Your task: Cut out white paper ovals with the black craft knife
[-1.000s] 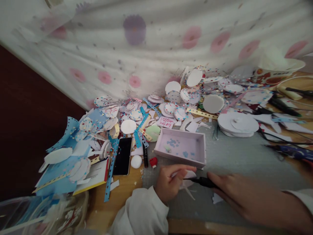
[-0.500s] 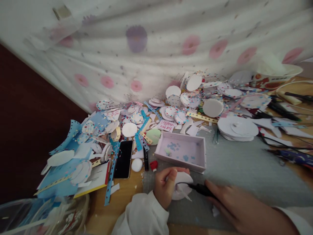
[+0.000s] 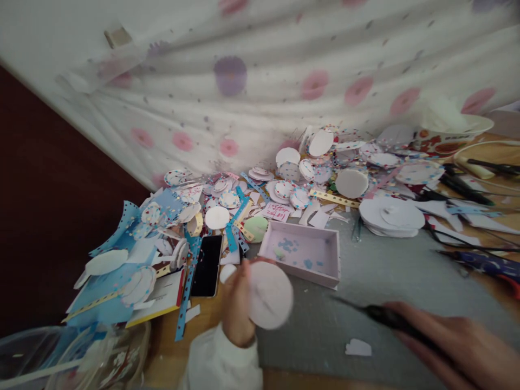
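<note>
Holding a white paper disc up off the bench, the left hand pinches it at its left edge w/ fingers closed on it; disc faces the camera, a bit blurred, hanging above the near-left part of the grey cutting mat. Right hand sits low at the right, grip closed around a black craft knife whose thin tip points left toward the disc but is well apart from it; tip looks just above the mat, can't tell if it touches. A small white paper scrap lies on the mat between the 2 hands, nearer the knife. Just behind the disc is a shallow lilac box lid w/ blue and green bits inside. Left of it a black phone lies flat, screen dark, beside a blue dotted strip and a small white round piece partly hidden by the left hand. Farther back, a big heap of paper circles, dotted strips and offcuts runs along the flowered curtain. A stack of larger white discs sits at the mat's far right corner. Black cables and pens lie at the right, plus a patterned paper bowl near the curtain. Clear plastic shows at the near left corner.
</note>
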`<state>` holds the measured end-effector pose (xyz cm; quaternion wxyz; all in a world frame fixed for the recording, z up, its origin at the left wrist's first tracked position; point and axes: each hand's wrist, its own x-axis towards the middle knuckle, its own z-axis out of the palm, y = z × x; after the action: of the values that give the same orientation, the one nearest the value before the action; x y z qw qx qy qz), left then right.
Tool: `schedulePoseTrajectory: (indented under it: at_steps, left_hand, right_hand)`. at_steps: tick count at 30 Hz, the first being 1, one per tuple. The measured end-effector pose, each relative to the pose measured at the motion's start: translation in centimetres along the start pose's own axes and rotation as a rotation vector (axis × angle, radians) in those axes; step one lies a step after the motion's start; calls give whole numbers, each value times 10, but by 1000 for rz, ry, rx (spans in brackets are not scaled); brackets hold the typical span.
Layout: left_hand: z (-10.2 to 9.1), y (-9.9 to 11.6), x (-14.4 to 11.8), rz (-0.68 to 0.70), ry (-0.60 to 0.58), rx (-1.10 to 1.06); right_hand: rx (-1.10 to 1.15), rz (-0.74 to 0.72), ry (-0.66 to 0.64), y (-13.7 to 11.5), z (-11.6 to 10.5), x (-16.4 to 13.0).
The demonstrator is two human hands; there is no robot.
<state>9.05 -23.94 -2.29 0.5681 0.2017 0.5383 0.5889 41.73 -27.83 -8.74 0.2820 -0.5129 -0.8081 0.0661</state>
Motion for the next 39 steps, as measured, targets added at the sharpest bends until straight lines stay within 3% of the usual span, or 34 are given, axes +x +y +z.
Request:
schedulePoseTrajectory:
  at_steps: [1, 3, 6, 9, 12, 15, 17, 23, 29, 39]
  left_hand:
    - [-6, 6, 4, 52, 71, -17]
    - [-12, 16, 8, 126, 160, -39]
    - [-7, 16, 2, 161, 216, -74]
    - [14, 3, -13, 162, 222, -87]
    - [36, -18, -29, 148, 196, -43]
    - [50, -39, -45, 162, 131, 19]
    - [55, -53, -56, 193, 100, 61]
    - [60, -77, -70, 137, 118, 36]
    - [54, -74, -59, 84, -48, 109]
    - [54, -76, -52, -15, -10, -73]
  right_hand:
    - [-66, -53, -49, 18, 1, -8]
    - [-270, -21, -49, 47, 2, -16]
    - [-414, -80, -8, 53, 1, -6]
    - [-351, -80, 130, 7, -1, 19]
    - [-45, -138, 195, -59, 3, 41]
    - [142, -153, 167, -107, 16, 55]
    - [204, -94, 158, -121, 29, 61]
    - [273, -47, 214, -116, 55, 59]
    - [336, -108, 260, -110, 62, 55]
    - [365, -79, 261, -108, 69, 50]
